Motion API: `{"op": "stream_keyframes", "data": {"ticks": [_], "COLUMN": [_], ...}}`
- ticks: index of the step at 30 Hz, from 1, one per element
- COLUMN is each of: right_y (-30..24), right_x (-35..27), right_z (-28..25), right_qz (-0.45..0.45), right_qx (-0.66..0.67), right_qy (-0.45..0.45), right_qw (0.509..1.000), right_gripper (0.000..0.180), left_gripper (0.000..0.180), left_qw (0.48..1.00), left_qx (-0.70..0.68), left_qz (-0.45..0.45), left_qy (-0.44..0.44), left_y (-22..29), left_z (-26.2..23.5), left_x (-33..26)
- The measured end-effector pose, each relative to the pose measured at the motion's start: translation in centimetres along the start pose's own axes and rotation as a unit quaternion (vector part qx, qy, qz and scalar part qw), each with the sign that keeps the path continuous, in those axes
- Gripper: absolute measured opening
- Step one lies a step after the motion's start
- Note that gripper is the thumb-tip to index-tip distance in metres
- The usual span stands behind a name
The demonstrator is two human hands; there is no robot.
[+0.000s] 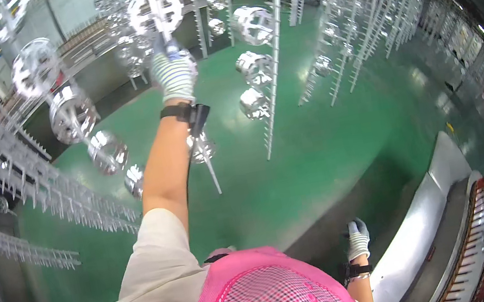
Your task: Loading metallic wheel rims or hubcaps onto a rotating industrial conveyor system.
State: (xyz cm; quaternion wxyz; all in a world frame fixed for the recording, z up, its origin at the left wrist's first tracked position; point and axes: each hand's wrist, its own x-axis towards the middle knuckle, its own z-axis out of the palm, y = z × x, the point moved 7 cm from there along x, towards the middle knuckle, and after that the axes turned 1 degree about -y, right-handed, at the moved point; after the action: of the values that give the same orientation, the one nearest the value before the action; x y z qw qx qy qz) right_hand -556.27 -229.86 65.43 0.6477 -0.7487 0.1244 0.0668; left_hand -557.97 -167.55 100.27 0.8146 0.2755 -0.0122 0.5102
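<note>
Head view: left hand point(174, 73), gloved, raised far up and clenched round the lower stem of a hanging rack rod point(167, 39), just under a silver wheel hub point(155, 9) hung at its top. Right hand point(357, 238), also gloved, low at the near right beside a grey conveyor trough point(423, 220), fingers loosely released, holding nothing (as far as can be told). Best done, by judgement: keep the grip firm and the rod plumb, steady any swing, avoid knocking neighbouring hubs point(253, 24) just right, stay clear of the pegged bars point(64, 200) at left.
</note>
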Motion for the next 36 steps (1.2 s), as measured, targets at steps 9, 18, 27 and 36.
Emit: {"op": "stream_keyframes", "data": {"ticks": [9,18,27,36], "right_y": [-6.9,-2.2,7.9,0.6], "right_x": [1.0,1.2,2.8,-0.8], "right_z": [0.4,13.9,11.6,0.8], "right_qz": [-0.133,0.065,0.186,0.08], "right_qx": [-0.197,-0.215,-0.345,-0.259], "right_qy": [0.062,-0.181,-0.034,0.26], "right_qw": [0.97,0.957,0.919,0.927], "right_gripper": [0.035,0.044,0.05,0.05], "left_gripper": [0.032,0.023,0.024,0.021], "left_qw": [0.774,0.966,0.939,0.963], "left_qx": [0.557,0.152,-0.111,-0.036], "left_qz": [0.295,0.032,-0.196,-0.077], "left_qy": [-0.054,-0.209,-0.26,-0.256], "left_y": [4.0,-6.0,-10.7,-16.6], "left_z": [10.1,3.1,10.3,12.9], "left_x": [3.0,-6.6,-17.7,-15.3]}}
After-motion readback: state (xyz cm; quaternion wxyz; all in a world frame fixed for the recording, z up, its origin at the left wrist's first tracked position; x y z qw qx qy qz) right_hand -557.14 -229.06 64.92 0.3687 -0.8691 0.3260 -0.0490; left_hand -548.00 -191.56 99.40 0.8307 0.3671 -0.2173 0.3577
